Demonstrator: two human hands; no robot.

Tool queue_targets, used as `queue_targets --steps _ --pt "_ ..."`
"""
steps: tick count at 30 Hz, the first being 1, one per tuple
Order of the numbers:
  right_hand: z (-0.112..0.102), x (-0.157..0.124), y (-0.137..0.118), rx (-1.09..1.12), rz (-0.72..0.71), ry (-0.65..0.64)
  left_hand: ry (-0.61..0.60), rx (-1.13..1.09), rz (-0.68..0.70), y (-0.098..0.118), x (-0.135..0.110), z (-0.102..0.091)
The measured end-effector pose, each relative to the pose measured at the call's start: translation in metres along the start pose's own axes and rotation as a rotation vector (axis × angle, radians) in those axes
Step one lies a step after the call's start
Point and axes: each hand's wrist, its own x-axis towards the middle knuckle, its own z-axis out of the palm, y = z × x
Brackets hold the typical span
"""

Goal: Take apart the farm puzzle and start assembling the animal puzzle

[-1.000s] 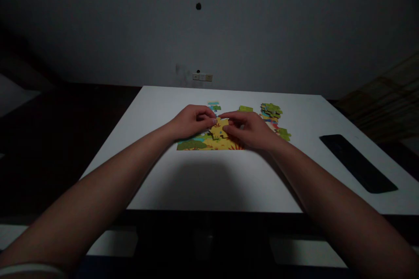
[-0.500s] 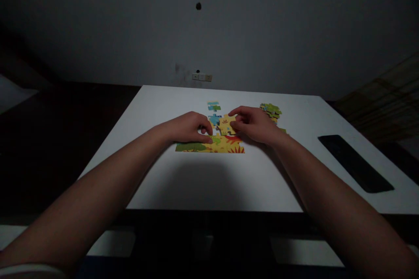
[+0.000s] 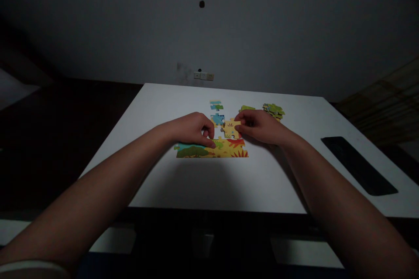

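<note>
A partly joined jigsaw point(image 3: 211, 149) in yellow, green and red lies on the white table point(image 3: 212, 183). My left hand point(image 3: 193, 129) rests on its upper left, fingers curled and pressing down on the joined pieces. My right hand point(image 3: 262, 126) pinches a yellow piece point(image 3: 231, 128) at the jigsaw's upper edge. A blue piece point(image 3: 217, 119) lies just beyond my left fingers.
Loose pieces lie further back: a blue-green one point(image 3: 216, 105), a green one point(image 3: 247, 108) and a small heap point(image 3: 274, 110) at the right. A flat black object point(image 3: 358, 165) lies near the table's right edge. A wall socket point(image 3: 203, 76) is behind the table.
My hands have drawn apart and lowered toward the jigsaw. The left one now presses the joined part, and the right one holds the yellow piece at the upper edge.
</note>
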Motion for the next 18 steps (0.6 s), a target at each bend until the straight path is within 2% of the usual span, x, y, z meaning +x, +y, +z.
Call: queue_targets --steps 5,11,15,18 --pt "-0.0038 0.0001 0.0029 -0.002 -0.007 -0.009 0.011 -0.001 0.015 -0.0012 0.0004 0.0010" --pt "-0.0059 -0.0012 0.0023 -0.107 0.025 -0.062 0.008 0.017 -0.019 0.0042 -0.0002 0.0002" --pt "-0.0045 -0.0013 0.0022 -0.127 0.000 -0.047 0.022 0.001 -0.015 0.0065 -0.0004 -0.0001" --pt "-0.0009 -0.0003 0.0018 -0.064 -0.034 -0.007 0.018 0.001 -0.006 0.0053 0.0001 -0.0002"
